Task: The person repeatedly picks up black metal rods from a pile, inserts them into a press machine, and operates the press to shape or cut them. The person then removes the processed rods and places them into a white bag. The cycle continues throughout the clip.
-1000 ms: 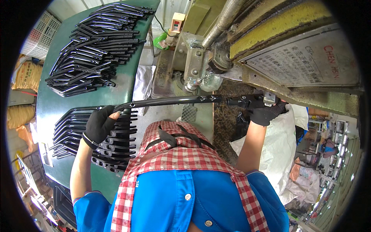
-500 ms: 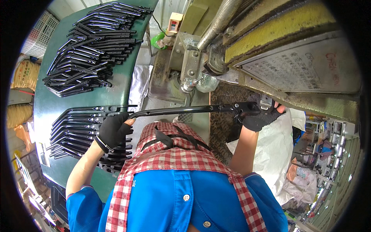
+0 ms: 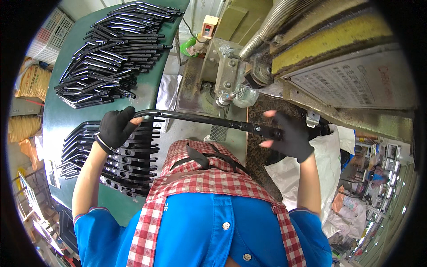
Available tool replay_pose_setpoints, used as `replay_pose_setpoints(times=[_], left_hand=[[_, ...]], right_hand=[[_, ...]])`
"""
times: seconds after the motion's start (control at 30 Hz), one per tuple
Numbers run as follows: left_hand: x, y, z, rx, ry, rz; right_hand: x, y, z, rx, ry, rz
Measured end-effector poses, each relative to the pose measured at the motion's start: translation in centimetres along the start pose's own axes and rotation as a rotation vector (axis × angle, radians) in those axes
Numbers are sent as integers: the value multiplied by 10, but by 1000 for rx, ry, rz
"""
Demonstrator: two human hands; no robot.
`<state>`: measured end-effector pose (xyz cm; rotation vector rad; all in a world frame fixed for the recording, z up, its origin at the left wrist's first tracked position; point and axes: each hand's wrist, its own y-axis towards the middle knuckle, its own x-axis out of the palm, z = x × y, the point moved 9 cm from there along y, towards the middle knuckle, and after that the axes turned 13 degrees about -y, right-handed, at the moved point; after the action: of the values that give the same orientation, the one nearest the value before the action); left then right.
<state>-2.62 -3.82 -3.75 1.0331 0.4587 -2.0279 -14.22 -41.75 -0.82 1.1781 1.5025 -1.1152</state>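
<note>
We find the bent black bar [image 3: 200, 118] gripped near its curved end by our left hand [image 3: 116, 129] over the green tabletop [image 3: 147, 89], its straight length extending right of the tabletop. There our right hand [image 3: 290, 137] is spread wide at the flat end, contact unclear. We judge the bar stiff, manageable, slick; hold both ends.

Item count, bent black tube [image 3: 200, 118]: one, at centre of frame.
Hands, two: left hand [image 3: 114, 129] left of centre, right hand [image 3: 291, 138] right of centre. Tube batches, two: upper batch [image 3: 100, 63] at upper left, lower batch [image 3: 129, 168] below it (individual tubes overlap and cannot be counted exactly). Green table [image 3: 147, 91]: one, left. Switch box [image 3: 209, 26]: one, upper centre. Foot pedal [image 3: 218, 133]: one, centre. Nameplate [image 3: 356, 75]: one, upper right. Shirt buttons [image 3: 226, 225]: two, lower centre.
</note>
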Motion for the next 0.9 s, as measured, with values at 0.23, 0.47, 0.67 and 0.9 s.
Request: replay_pose_setpoints(times=[0.23, 0.47, 0.67, 0.9], left_hand=[[5, 17, -8, 53, 79, 29], [18, 17, -12, -104, -41, -98], [22, 14, -20, -135, -34, -28], [-17, 47, -1, 34, 19, 172]], right_hand=[[44, 2, -21, 88, 72, -458], [20, 20, -29, 61, -76, -324], [2, 31, -31, 2, -125, -53], [-8, 55, -11, -49, -91, 87]])
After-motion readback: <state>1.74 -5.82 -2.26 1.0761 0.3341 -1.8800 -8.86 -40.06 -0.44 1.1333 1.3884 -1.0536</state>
